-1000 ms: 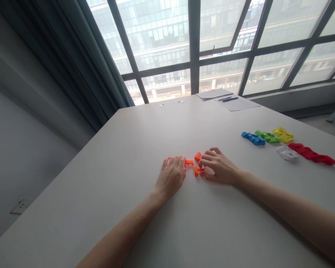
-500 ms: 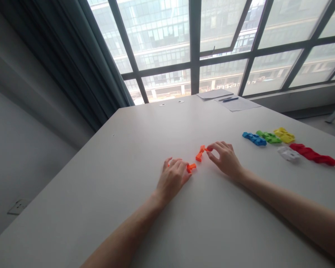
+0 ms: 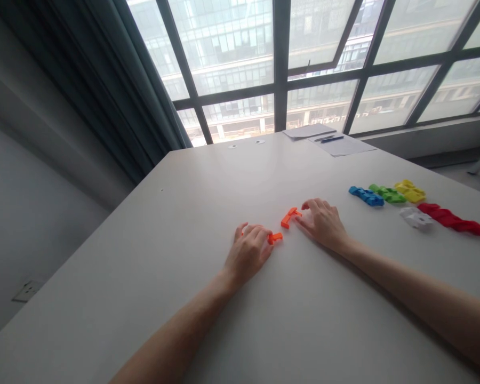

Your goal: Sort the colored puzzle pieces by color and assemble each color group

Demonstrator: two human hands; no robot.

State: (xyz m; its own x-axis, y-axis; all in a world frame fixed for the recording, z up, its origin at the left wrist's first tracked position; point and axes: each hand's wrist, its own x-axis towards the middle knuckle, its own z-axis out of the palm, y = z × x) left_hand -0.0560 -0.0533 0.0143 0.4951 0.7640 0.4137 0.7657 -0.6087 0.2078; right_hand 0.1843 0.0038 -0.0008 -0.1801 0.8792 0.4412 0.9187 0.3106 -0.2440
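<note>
Left hand (image 3: 247, 252): palm down, thumb and index pinching an orange piece (image 3: 277, 237), one end poking out past the fingertips toward the right. A sliver of orange also shows behind the knuckles; can't tell what it is.

Right hand (image 3: 323, 223): fingers spread from thumb, nothing gripped that I can see. Thumb tip is right by the orange pair (image 3: 287, 219), contact unclear. That pair lies on the table (image 3: 184, 224), a bit farther out than the pinched piece and apart from it. Can't tell if it's two parts locked together or just touching.

Off to the right, well apart from both hands: blue (image 3: 367, 196), green (image 3: 392, 194) and yellow (image 3: 410, 190) blocks in a row, green in the middle. Nearer the person: white block (image 3: 416, 219), just beside the long red block (image 3: 453, 219).

Far edge: paper stack (image 3: 309, 132), loose sheet (image 3: 350, 146) with a blue pen (image 3: 332, 139) on it. Window (image 3: 240, 48) behind, dark curtain (image 3: 116, 74) at left.
</note>
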